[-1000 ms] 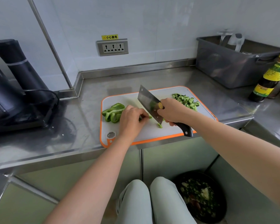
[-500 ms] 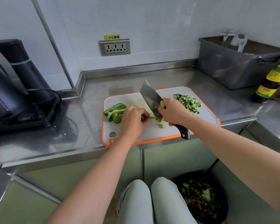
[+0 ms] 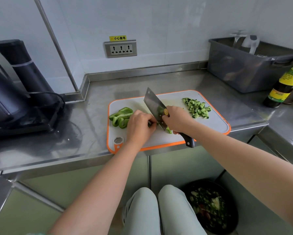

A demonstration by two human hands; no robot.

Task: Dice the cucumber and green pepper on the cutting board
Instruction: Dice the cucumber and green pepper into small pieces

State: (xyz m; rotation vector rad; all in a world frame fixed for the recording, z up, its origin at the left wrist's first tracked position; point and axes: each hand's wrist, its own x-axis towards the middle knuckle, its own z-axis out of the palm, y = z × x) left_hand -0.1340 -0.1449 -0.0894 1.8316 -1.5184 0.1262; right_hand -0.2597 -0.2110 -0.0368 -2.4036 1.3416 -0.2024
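**Green pepper under the knife on a white board**

Pale trousers (image 3: 159, 211) cover the two knees at the bottom of the view. Beside them, on the floor to the right, stands a dark bowl (image 3: 235, 216) with vegetable scraps inside.

Above the knees is a steel counter (image 3: 91, 141). A white cutting board (image 3: 215, 122) with an orange rim lies near its front edge. The left hand (image 3: 139, 126) is on the middle of the board, fingers curled down and pressing a pepper strip (image 3: 157, 123), which is almost hidden under the fingertips. The right hand (image 3: 176, 119) grasps the knife (image 3: 153, 103) where the handle meets the wide blade. The blade stands just beside the left fingers, its front end raised and pointing away. A few cut bits (image 3: 169, 130) lie under the blade on its right side.

More pepper pieces (image 3: 121, 117), still large and curved, lie in a heap on the left part of the board, touching the left hand. The diced cucumber (image 3: 197, 108) forms a small pile on the far right part of the board, apart from the knife.

Further back, a black appliance (image 3: 15, 92) stands on the left, a grey bin (image 3: 244, 70) and a dark bottle (image 3: 284, 83) with a yellow label on the right. A socket (image 3: 120, 48) is on the white wall.
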